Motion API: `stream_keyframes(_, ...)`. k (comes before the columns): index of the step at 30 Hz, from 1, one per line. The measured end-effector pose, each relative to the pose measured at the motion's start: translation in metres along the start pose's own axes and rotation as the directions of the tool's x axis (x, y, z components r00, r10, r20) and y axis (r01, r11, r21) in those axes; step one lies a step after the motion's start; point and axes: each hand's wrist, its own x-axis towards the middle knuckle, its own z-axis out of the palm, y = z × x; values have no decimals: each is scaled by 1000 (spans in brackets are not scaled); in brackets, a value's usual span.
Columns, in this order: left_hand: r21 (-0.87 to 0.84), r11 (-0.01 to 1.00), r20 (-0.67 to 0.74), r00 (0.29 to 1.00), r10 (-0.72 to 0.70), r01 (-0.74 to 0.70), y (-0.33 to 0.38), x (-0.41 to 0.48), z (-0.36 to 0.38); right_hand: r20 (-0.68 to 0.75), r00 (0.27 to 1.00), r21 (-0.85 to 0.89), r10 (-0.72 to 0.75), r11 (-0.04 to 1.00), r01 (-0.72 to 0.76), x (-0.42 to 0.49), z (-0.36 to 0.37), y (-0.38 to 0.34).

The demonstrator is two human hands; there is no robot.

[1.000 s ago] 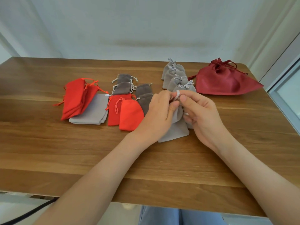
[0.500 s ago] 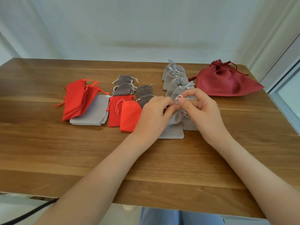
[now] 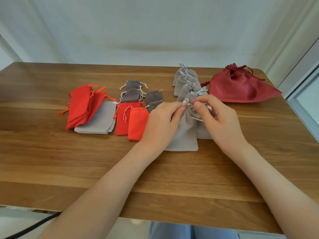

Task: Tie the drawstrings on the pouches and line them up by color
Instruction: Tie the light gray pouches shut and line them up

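Note:
A light grey pouch (image 3: 184, 137) lies flat in front of me on the wooden table (image 3: 86, 166). My left hand (image 3: 162, 123) and my right hand (image 3: 219, 118) both pinch its pale drawstring at the gathered neck, fingertips almost touching. Behind it a row of tied light grey pouches (image 3: 185, 83) runs toward the back. To the left lie two orange-red pouches (image 3: 133, 121), several dark grey pouches (image 3: 133, 94), a flat grey pouch (image 3: 101, 119) and a stack of red pouches (image 3: 81, 104).
A large dark red drawstring bag (image 3: 241, 88) sits at the back right, near the table's right edge. A window frame (image 3: 303, 94) stands beyond that edge. A black cable (image 3: 31, 226) hangs below the front left edge.
The pouch has come down from a tilted, lifted position to lie flat. Both hands have shifted their pinch on the string at its neck.

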Motion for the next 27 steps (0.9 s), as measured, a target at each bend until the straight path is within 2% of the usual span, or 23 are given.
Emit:
stream_keyframes(4,-104,991,-12,996,-89,87,6,0,-4,58,993,-281,-99,953,112,2,-5,7)
stream_keyframes(7,-304,926,69,975,-213,224,11,1,-8,77,984,-308,-162,935,178,3,-5,13)
stream_keyframes(9,-471,823,153,949,-276,316,14,3,-10,62,983,-308,-171,934,181,5,-7,15)
stream_keyframes(13,-721,532,332,896,-296,443,15,3,-11,-7,992,-314,-124,942,116,5,-10,14)
stream_keyframes(16,-776,390,391,863,-319,495,17,6,-14,41,999,-223,-17,975,25,3,-14,11)
stream_keyframes(18,-768,403,382,861,-336,498,18,7,-14,80,992,-108,93,991,-84,4,-18,9)
stream_keyframes(20,-737,453,374,861,-343,501,17,7,-12,105,974,124,201,969,-214,6,-20,6)
stream_keyframes(23,-692,506,383,855,-349,516,17,6,-8,173,947,461,270,828,-320,8,-19,1)
stream_keyframes(25,-692,488,385,843,-375,532,15,5,-6,234,938,548,255,762,-344,8,-18,-1)
stream_keyframes(27,-684,477,384,829,-406,551,13,5,-3,286,932,571,221,742,-351,6,-15,-3)
